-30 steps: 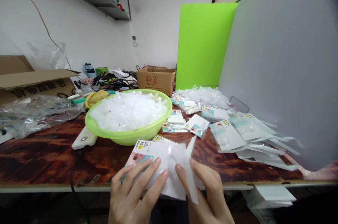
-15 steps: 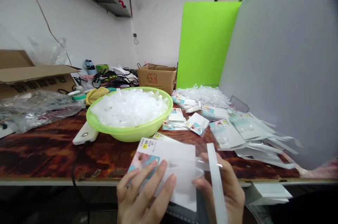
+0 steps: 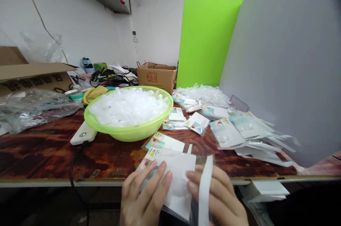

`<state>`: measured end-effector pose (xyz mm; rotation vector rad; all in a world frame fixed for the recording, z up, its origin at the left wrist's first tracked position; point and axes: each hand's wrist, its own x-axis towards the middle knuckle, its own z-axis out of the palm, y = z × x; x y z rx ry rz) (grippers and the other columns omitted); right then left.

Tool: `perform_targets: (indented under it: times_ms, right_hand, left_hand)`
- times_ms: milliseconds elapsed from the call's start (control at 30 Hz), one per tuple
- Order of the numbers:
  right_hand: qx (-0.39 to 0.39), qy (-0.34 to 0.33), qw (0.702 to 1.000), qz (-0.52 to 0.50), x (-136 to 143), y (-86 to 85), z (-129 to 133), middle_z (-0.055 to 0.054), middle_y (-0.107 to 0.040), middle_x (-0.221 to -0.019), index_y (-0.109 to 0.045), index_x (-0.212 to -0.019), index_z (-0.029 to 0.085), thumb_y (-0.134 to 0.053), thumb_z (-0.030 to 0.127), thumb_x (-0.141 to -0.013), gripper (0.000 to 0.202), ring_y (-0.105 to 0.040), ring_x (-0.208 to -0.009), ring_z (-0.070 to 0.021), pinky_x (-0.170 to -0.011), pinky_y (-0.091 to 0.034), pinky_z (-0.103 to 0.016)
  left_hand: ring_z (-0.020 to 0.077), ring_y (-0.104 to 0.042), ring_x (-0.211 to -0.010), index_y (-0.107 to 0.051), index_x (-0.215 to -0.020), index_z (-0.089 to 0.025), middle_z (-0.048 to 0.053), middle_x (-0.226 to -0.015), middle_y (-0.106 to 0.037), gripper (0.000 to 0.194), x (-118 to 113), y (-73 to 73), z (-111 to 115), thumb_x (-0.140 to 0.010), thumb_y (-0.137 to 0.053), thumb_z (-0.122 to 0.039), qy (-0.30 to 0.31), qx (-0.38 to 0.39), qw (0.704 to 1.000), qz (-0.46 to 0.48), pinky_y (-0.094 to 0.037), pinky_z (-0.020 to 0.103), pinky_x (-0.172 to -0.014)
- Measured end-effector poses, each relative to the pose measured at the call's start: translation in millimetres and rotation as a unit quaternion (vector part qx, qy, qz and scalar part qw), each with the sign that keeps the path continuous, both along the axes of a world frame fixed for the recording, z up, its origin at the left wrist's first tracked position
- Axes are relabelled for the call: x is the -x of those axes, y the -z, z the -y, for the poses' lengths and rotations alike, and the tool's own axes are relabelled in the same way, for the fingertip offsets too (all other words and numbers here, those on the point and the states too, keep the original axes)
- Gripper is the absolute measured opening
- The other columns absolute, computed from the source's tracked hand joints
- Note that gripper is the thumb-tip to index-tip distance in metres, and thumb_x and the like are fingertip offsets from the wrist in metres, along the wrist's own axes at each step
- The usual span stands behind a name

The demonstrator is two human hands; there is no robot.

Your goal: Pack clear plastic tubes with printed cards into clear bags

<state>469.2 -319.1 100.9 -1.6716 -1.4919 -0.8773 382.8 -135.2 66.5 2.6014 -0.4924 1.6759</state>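
A clear packet with a white card (image 3: 181,169), printed pink and blue at its left end, lies at the table's front edge. My left hand (image 3: 146,194) rests on the packet's left part, fingers spread. At the packet's open right end, my right hand (image 3: 215,194) has its fingertips on the card, behind a white strip (image 3: 205,190). The thumb of the right hand is mostly hidden. Just beyond lies another carded packet (image 3: 167,143), partly covered by the first.
A green basin (image 3: 128,132) full of white translucent pieces stands behind the hands. Several carded packets (image 3: 226,132) are spread at the right, before a grey panel (image 3: 279,59). A white power strip (image 3: 84,134) and cable lie left; a cardboard box (image 3: 157,78) stands behind.
My right hand's fingers have moved left onto the card, and the white strip has shifted left. The view has moved slightly, and more of the packet behind shows.
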Motion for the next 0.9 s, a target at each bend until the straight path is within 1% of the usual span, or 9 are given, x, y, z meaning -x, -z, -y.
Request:
perform_targets:
  times_ms: [133, 267, 400, 533, 633, 700, 767, 833, 900]
  right_hand:
    - [0.115, 0.019, 0.993, 0.004, 0.4, -4.2, -0.2, -0.002, -0.063, -0.122, -0.054, -0.126, 0.018, -0.041, 0.045, -0.093, 0.044, -0.050, -0.121, -0.0199, -0.108, -0.030, -0.031]
    - [0.095, 0.020, 0.994, -0.045, -1.5, -2.3, 1.6, -0.006, -0.062, -0.123, -0.050, -0.127, 0.018, -0.033, 0.050, -0.093, 0.050, -0.051, -0.121, -0.0217, -0.114, -0.015, -0.039]
    - [0.125, 0.080, 0.987, -0.057, -0.6, 6.7, 9.9, -0.004, -0.062, -0.124, -0.056, -0.117, 0.026, -0.047, 0.032, -0.090, 0.029, -0.052, -0.119, -0.0229, -0.111, -0.020, -0.045]
    - [0.135, 0.073, 0.985, -0.079, -2.5, 13.1, 15.5, -0.006, -0.056, -0.129, -0.055, -0.117, 0.024, -0.052, 0.036, -0.088, 0.032, -0.050, -0.120, -0.0245, -0.112, -0.020, -0.048]
    - [0.109, 0.049, 0.991, -0.060, -4.7, 13.6, 20.1, -0.007, -0.059, -0.126, -0.049, -0.123, 0.021, -0.048, 0.026, -0.091, 0.032, -0.050, -0.121, -0.0197, -0.112, -0.025, -0.042]
    - [0.124, 0.070, 0.990, -0.024, -4.0, 10.6, 22.9, -0.008, -0.061, -0.123, -0.047, -0.126, 0.018, -0.046, 0.023, -0.092, 0.034, -0.050, -0.122, -0.0182, -0.112, -0.025, -0.040]
    - [0.153, 0.114, 0.981, -0.016, -2.5, 6.8, 24.8, -0.007, -0.061, -0.124, -0.049, -0.126, 0.018, -0.045, 0.025, -0.093, 0.034, -0.049, -0.122, -0.0195, -0.113, -0.023, -0.042]
    - [0.158, 0.137, 0.978, -0.013, -2.0, 4.5, 27.1, -0.007, -0.061, -0.124, -0.054, -0.123, 0.018, -0.044, 0.037, -0.093, 0.036, -0.050, -0.121, -0.0223, -0.110, -0.027, -0.043]
    - [0.093, 0.140, 0.986, 0.021, -3.1, 4.3, 32.6, -0.007, -0.065, -0.117, -0.060, -0.115, 0.019, -0.046, 0.041, -0.091, 0.035, -0.056, -0.113, -0.0229, -0.106, -0.033, -0.043]
  left_hand:
    - [0.0252, -0.055, -0.113, -0.062, -0.102, -0.008, 0.017, -0.099, -0.069, 0.026, -5.2, 2.3, 1.7, -0.087, -0.042, -0.006, 0.024, 0.015, 1.000, 0.012, -0.043, 0.040, -0.085]
    - [0.0246, -0.057, -0.111, -0.062, -0.100, -0.011, 0.016, -0.100, -0.069, 0.026, -13.7, 4.9, 2.6, -0.089, -0.040, -0.007, 0.037, 0.039, 0.998, 0.015, -0.044, 0.040, -0.084]
    - [0.0239, -0.057, -0.112, -0.066, -0.094, -0.017, 0.012, -0.104, -0.069, 0.020, -19.3, 1.3, 4.8, -0.089, -0.047, -0.014, 0.059, 0.008, 0.997, 0.047, -0.042, 0.040, -0.089]
    - [0.0204, -0.058, -0.111, -0.069, -0.099, -0.022, 0.006, -0.108, -0.070, 0.025, -23.9, -4.8, 5.2, -0.090, -0.046, -0.018, 0.074, -0.037, 0.995, 0.054, -0.039, 0.038, -0.094]
    - [0.0202, -0.058, -0.110, -0.069, -0.094, -0.024, 0.003, -0.106, -0.071, 0.022, -27.1, -7.1, 6.9, -0.088, -0.049, -0.017, 0.096, -0.025, 0.993, 0.069, -0.041, 0.038, -0.091]
    - [0.0186, -0.059, -0.109, -0.069, -0.090, -0.026, 0.001, -0.104, -0.071, 0.022, -29.2, -6.0, 10.4, -0.088, -0.050, -0.016, 0.108, -0.010, 0.990, 0.093, -0.042, 0.037, -0.091]
    - [0.0156, -0.058, -0.107, -0.069, -0.088, -0.025, 0.000, -0.102, -0.071, 0.023, -32.5, -2.9, 14.9, -0.089, -0.048, -0.016, 0.106, -0.001, 0.989, 0.104, -0.039, 0.034, -0.094]
    - [0.0167, -0.058, -0.108, -0.069, -0.088, -0.024, 0.002, -0.104, -0.071, 0.023, -38.0, 0.9, 19.3, -0.091, -0.046, -0.021, 0.117, 0.003, 0.989, 0.092, -0.037, 0.035, -0.095]
    - [0.0207, -0.056, -0.110, -0.067, -0.091, -0.020, 0.005, -0.106, -0.069, 0.021, -46.3, 3.4, 23.6, -0.090, -0.047, -0.022, 0.150, 0.018, 0.986, 0.071, -0.038, 0.038, -0.093]
